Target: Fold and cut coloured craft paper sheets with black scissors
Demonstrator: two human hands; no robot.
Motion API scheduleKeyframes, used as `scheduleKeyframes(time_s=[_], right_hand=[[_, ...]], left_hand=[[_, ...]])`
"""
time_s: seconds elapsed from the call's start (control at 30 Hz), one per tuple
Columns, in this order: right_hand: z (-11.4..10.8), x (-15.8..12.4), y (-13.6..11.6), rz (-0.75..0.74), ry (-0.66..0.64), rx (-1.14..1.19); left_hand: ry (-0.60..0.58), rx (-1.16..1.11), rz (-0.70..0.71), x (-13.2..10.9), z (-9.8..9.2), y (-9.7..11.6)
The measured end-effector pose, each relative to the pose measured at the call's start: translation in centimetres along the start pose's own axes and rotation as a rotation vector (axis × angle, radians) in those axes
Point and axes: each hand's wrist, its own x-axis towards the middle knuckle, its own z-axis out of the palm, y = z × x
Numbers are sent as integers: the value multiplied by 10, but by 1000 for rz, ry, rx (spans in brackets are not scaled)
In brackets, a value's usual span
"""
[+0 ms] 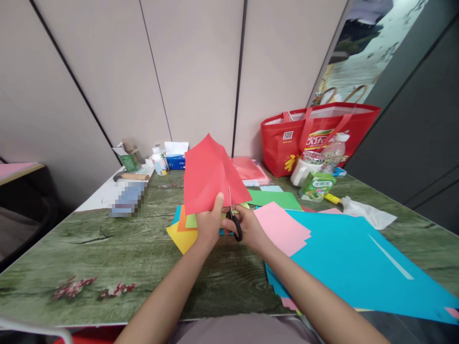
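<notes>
Red paper (210, 179) is held up above the counter (125, 258), pinched near its lower edge by the left hand (209, 223); the right hand (249, 229) grips black-handled scissors (236, 224), one blade across the sheet. Cutting seems the current step; another snip would call for a steady sheet.

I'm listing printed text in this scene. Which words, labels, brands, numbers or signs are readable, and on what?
"优酸乳", apparently: green carton.
Red bag: white lettering, too blurred to read; also a QR code.
Blue tissue box, small open box: markings too small to read.
</notes>
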Motion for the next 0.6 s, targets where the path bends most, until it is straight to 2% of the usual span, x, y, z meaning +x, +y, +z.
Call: scheduleKeyframes(time_s=[0.17, 0.6], right_hand=[[-3, 2, 1, -32, -23, 79], [-4, 0, -10, -48, 13, 59]], left_hand=[[-47, 29, 23, -5, 0, 5], [-113, 79, 53, -9, -2, 10]])
